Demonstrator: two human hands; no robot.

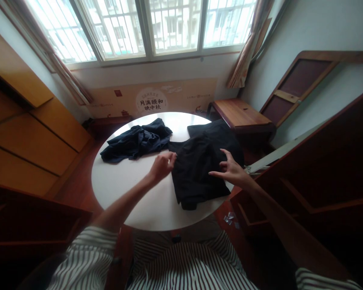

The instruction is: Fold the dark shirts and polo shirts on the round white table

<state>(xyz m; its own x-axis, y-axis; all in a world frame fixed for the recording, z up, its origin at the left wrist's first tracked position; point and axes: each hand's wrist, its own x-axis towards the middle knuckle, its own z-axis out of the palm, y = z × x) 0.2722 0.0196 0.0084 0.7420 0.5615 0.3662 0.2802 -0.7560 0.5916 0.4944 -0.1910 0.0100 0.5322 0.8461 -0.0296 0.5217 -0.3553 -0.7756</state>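
Observation:
A black garment (pixel 196 173) lies spread over the right front part of the white round table (pixel 130 189). At its left edge is my left hand (pixel 164 166), with fingers curled closed. Whether a bit of cloth is pinched in them is hidden. My right hand (pixel 234 173) hovers over the right side of the garment, thumb and forefinger spread wide, with nothing between them. Behind the near garment lies more black cloth (pixel 224 131), partly covered. A crumpled navy garment (pixel 139 141) rests at the table's back left.
A small wooden side table (pixel 240 112) stands behind on the right, close to a leaning wooden panel (pixel 296 86). Yellow cabinets (pixel 30 137) line the left wall. Small clear packets (pixel 231 219) lie on the floor by the dark furniture on the right.

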